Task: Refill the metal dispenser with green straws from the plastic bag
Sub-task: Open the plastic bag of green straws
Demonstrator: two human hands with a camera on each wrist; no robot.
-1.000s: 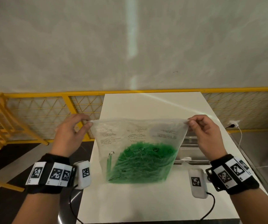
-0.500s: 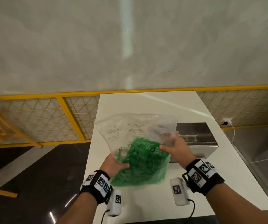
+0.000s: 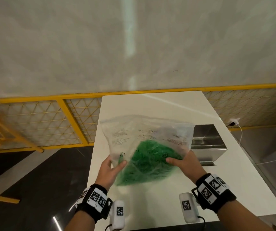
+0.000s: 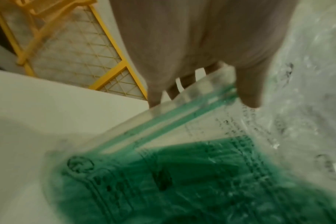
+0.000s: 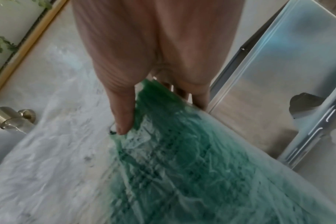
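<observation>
Clear printed plastic bag (image 3: 144, 135) of green straws (image 3: 148, 165) held above white table (image 3: 150, 105), just left of open-topped rectangular metal dispenser (image 3: 207, 147). Left hand (image 3: 109, 170) pinching bag's left edge, thumb in front. Right hand (image 3: 183, 164) gripping right edge, thumb over straws.

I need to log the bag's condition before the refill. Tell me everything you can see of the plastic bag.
The plastic bag is clear, thin and crinkled, with black print on its face. Green straws fill its lower part; the top is empty film. It is tilted over the white table, just in front of the metal dispenser. The left hand pinches its left edge and the right hand grips its right side. Whether its mouth is open cannot be told.
</observation>
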